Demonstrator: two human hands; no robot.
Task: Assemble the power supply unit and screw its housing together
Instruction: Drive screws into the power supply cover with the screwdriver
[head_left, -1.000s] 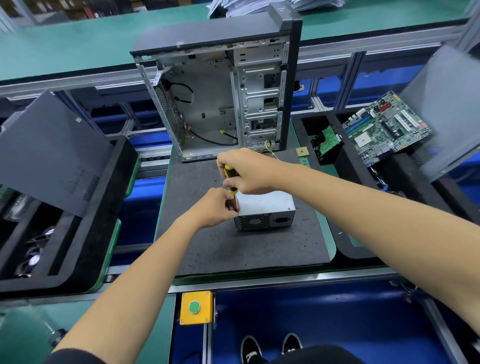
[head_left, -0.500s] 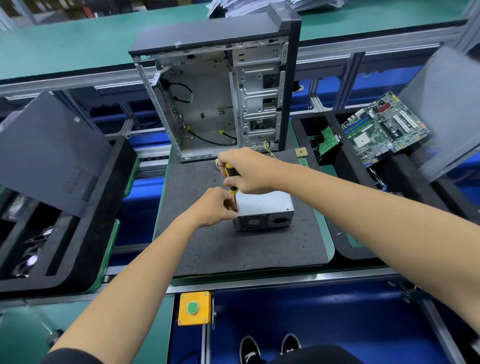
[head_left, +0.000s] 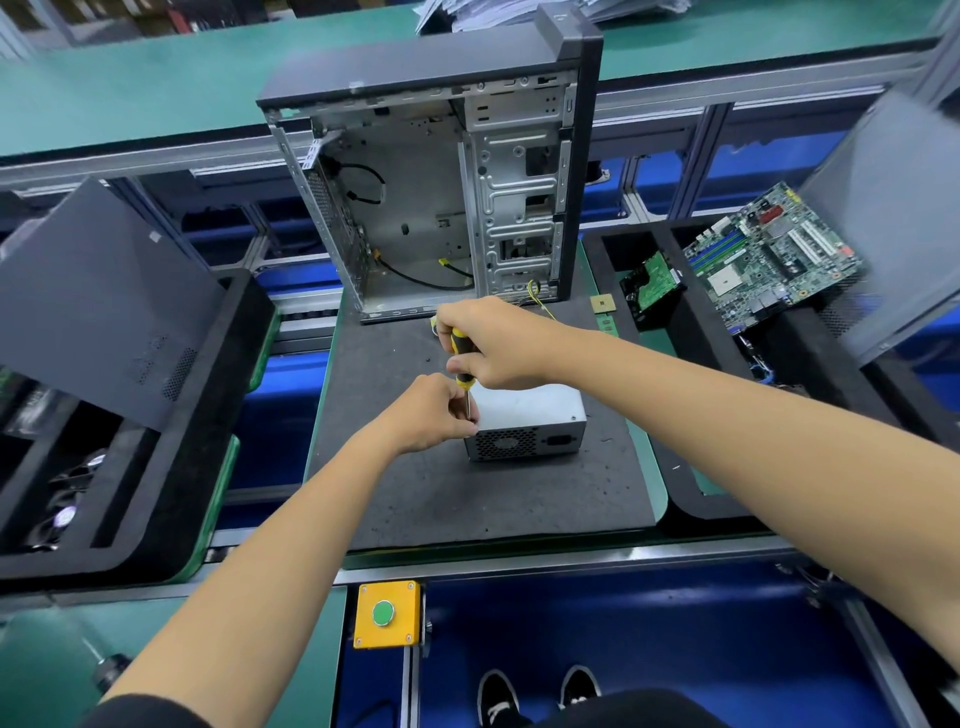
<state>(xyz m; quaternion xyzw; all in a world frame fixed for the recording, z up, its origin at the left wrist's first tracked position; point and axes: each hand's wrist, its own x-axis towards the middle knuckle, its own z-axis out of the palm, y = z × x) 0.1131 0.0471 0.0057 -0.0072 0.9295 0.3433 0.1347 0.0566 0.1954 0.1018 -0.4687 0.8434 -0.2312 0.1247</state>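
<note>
The power supply unit (head_left: 527, 423), a grey metal box with a perforated fan grille and a socket on its near face, sits on a dark foam mat (head_left: 467, 493) in the middle of the counter (head_left: 130, 83). The right hand (head_left: 498, 343) is curled round the black-and-yellow handle of a screwdriver (head_left: 461, 358), held upright with its shaft pointing down at the unit's near left top corner. The left hand (head_left: 428, 415) is bunched at that same corner, its fingertips (head_left: 470, 413) pinched close around the shaft near the tip; whether a screw is there cannot be told.

Behind the unit, at the far edge of the mat, an open computer case (head_left: 441, 208) stands upright with its side panel off; inside it show loose black and yellow cables and a bare metal drive cage.

To the right, a black foam tray (head_left: 691, 499) has compartments: one holds a small green circuit board (head_left: 652, 283) standing on edge, the next a large motherboard (head_left: 769, 254) lying tilted. A grey panel (head_left: 893, 218) leans over that tray's far side. A small square chip (head_left: 602, 303) lies just beside the tray on the mat.

To the left, another black foam tray (head_left: 218, 415) carries a dark grey side panel (head_left: 98, 296) leaning across it, with fans (head_left: 62, 514) in its slots.

A yellow box with a green button (head_left: 387, 614) is fixed to the counter's near rail.
</note>
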